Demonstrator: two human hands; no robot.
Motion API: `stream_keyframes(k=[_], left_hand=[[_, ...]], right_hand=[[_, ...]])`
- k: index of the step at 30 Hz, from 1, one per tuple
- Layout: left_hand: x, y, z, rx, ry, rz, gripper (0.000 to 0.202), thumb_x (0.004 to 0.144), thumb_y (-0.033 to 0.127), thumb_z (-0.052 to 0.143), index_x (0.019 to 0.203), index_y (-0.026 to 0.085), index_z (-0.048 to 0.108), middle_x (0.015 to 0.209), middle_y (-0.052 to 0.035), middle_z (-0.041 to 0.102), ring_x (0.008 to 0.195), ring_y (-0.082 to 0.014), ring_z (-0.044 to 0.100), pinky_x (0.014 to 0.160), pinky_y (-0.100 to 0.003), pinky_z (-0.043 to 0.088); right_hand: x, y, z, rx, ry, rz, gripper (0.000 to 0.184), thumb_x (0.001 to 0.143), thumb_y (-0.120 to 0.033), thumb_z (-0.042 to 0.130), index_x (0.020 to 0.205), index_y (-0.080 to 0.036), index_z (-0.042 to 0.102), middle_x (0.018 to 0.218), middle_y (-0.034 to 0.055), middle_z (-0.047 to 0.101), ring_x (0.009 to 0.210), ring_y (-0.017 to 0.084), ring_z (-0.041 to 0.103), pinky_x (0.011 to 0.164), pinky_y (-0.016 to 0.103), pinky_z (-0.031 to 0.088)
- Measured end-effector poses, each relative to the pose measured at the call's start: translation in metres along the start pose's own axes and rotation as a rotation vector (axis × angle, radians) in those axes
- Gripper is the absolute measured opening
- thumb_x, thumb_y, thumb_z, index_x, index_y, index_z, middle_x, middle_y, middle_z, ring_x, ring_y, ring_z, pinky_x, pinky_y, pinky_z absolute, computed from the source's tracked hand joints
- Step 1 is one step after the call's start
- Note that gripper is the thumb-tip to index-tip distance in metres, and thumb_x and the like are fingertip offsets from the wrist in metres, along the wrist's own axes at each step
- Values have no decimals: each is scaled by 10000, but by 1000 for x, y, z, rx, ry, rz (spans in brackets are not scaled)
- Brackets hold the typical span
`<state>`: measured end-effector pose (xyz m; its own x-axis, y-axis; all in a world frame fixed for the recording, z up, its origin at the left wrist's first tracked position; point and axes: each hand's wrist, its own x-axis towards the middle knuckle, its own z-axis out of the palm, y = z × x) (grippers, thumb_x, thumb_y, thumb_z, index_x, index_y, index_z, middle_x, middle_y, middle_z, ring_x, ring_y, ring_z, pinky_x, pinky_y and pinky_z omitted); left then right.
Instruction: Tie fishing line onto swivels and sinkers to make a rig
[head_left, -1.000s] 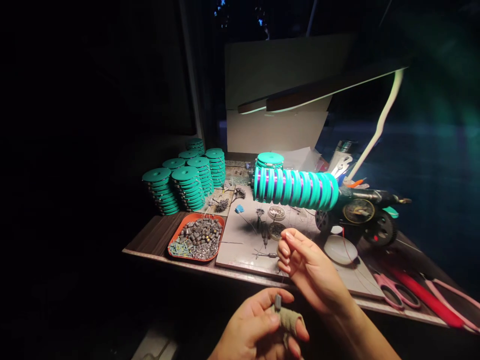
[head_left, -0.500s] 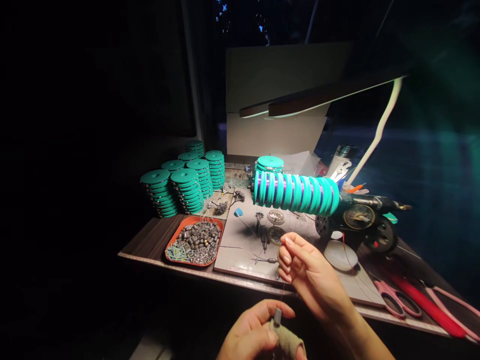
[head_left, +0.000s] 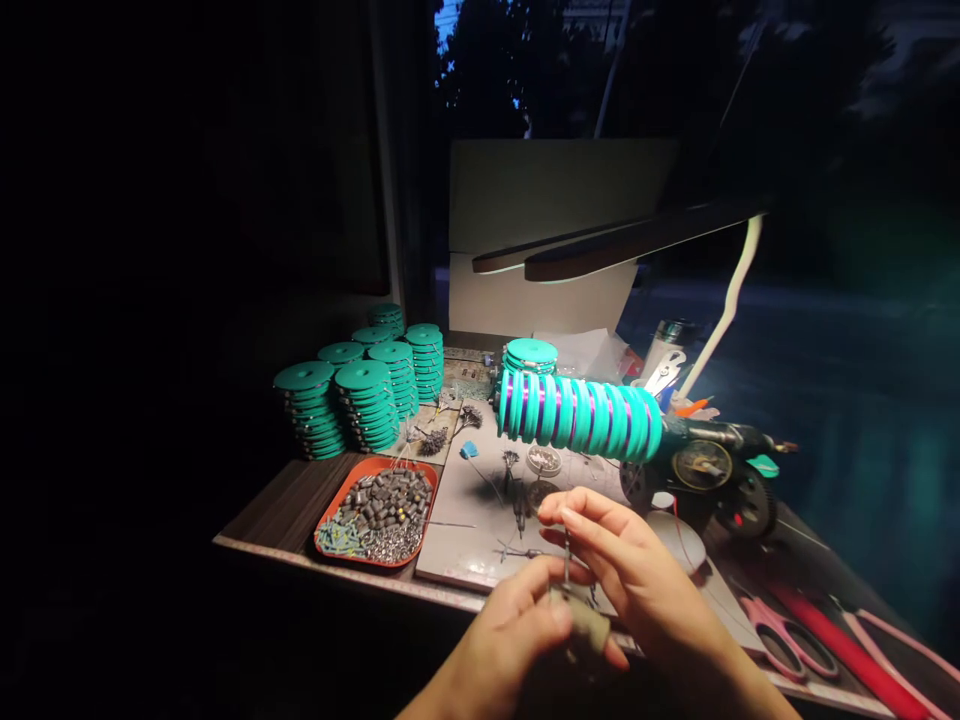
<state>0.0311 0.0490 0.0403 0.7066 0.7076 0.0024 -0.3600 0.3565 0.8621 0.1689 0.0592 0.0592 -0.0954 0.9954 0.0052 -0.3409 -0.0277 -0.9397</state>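
My left hand (head_left: 525, 610) is closed in a pinch low in the middle, around the lower end of a slim grey rod-like piece (head_left: 567, 560) that stands upright. A tan cloth-like roll (head_left: 586, 622) lies against its fingers; whether it is held or worn on a finger, I cannot tell. Just above and to the right, my right hand (head_left: 615, 550) has its thumb and forefinger pressed together at the top of the grey piece. What sits between those fingertips is too small to make out. Behind the hands is a row of teal spools (head_left: 577, 415) wound with purple line, mounted on a winding machine (head_left: 705, 465).
An orange tray (head_left: 322, 545) of grey weights and small metal parts is at left, before stacked teal spools (head_left: 304, 410). Pink scissors (head_left: 787, 640) and a red bar (head_left: 840, 640) lie at right. A lamp (head_left: 600, 255) hangs over the board (head_left: 465, 510).
My hands have come closer together, the left rising toward the right. The grey piece has risen with the left hand. The view has tilted up slightly, so the bench appears lower.
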Motion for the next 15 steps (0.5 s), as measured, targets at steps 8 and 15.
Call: stream_keyframes(k=[8, 15], left_hand=[[29, 2, 10, 257, 215, 87, 369, 808, 428, 456, 678, 109, 588, 499, -17, 553, 370, -75, 428, 401, -192, 299], [25, -3, 10, 366, 289, 196, 409, 813, 422, 416, 499, 176, 507, 415, 31, 385, 377, -97, 323, 409, -242, 228]], right_hand=[[1, 0, 1, 132, -46, 132, 140, 687, -336, 682, 701, -217, 610, 733, -36, 571, 336, 31, 396, 262, 151, 258], [11, -5, 12, 270, -2, 15, 94, 716, -254, 673, 666, -196, 618, 497, -28, 565, 595, 132, 577, 674, 245, 463]])
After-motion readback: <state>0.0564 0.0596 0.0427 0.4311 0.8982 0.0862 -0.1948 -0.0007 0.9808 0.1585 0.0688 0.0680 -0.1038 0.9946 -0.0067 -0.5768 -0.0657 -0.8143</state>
